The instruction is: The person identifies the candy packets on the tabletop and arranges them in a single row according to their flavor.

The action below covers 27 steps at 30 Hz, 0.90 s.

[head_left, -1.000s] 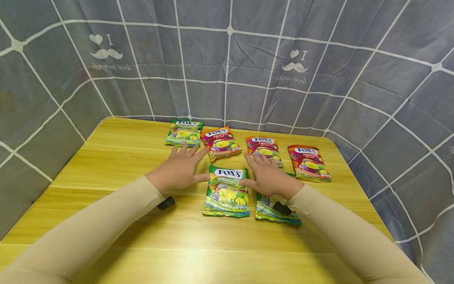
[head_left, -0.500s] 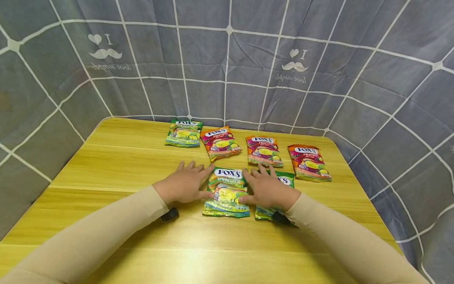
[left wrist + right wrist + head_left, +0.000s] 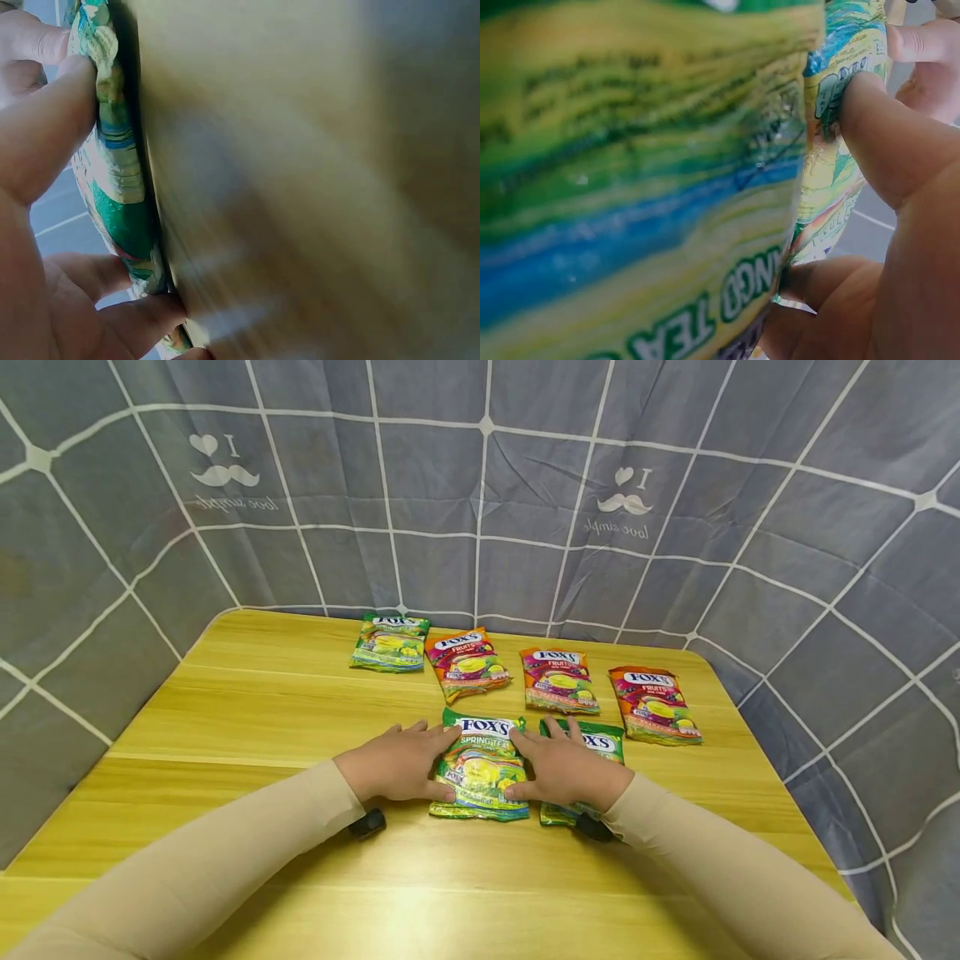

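In the head view, a green FOX'S Spring Tea candy bag (image 3: 483,770) lies flat between both hands. My left hand (image 3: 397,765) rests along its left edge, thumb at the lower corner and index finger near the upper one. Along the right edge, my right hand (image 3: 567,768) touches the same bag with thumb and index finger spread apart. That hand also covers part of a second green candy bag (image 3: 606,742). The left wrist view shows the thumb (image 3: 56,112) against the bag's side. In the right wrist view, the thumb (image 3: 881,127) presses its printed front.
Behind stand out a green candy bag (image 3: 390,644) and three red-and-orange FOX'S Fruits bags: one left of middle (image 3: 467,665), one right of middle (image 3: 558,681), one far right (image 3: 655,705). A grey checked curtain (image 3: 435,485) surrounds the wooden table (image 3: 247,710).
Both hands have come back toward the body and down onto the sides of the near green candy bag. The bags have stayed in about the same places.
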Each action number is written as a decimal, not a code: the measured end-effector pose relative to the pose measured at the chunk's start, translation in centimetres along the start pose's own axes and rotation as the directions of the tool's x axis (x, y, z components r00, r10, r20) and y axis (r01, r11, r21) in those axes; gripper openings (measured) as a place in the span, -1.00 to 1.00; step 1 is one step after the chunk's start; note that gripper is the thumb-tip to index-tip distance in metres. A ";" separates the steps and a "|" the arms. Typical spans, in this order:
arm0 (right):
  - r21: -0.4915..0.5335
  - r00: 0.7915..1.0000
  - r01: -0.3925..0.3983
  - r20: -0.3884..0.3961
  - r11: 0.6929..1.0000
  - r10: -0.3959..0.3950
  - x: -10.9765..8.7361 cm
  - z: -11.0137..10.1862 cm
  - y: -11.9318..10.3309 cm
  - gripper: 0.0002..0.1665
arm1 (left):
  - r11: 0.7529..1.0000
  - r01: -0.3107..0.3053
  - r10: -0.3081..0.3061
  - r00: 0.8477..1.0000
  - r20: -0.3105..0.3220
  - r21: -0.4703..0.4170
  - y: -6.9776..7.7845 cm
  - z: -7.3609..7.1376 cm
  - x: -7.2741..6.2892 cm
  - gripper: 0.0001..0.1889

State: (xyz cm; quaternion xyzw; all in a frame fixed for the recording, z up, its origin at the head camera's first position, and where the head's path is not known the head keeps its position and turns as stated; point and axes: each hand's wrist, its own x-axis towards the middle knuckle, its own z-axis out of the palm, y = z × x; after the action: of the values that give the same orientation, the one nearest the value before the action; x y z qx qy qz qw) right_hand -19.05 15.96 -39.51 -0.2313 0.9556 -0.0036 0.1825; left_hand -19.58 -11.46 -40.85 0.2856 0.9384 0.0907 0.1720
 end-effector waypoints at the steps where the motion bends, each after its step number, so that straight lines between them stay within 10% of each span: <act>1: -0.003 1.000 0.000 -0.001 1.000 0.000 0.0 0.1 0.0 0.18 | 1.000 0.004 -0.004 1.000 0.001 0.009 0.1 0.0 0.0 0.08; 27: 0.016 1.000 0.001 0.022 1.000 -0.001 0.2 -0.2 -0.6 0.12 | 1.000 0.015 -0.015 1.000 -0.007 -0.009 0.6 -0.1 0.0 0.05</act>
State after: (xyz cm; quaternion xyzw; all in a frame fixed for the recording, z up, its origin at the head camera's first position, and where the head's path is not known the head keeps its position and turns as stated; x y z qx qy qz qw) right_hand -19.04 15.28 -39.37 -0.2303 0.9534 -0.0088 0.1947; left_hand -19.30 -10.98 -40.55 0.2776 0.9407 0.0945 0.1707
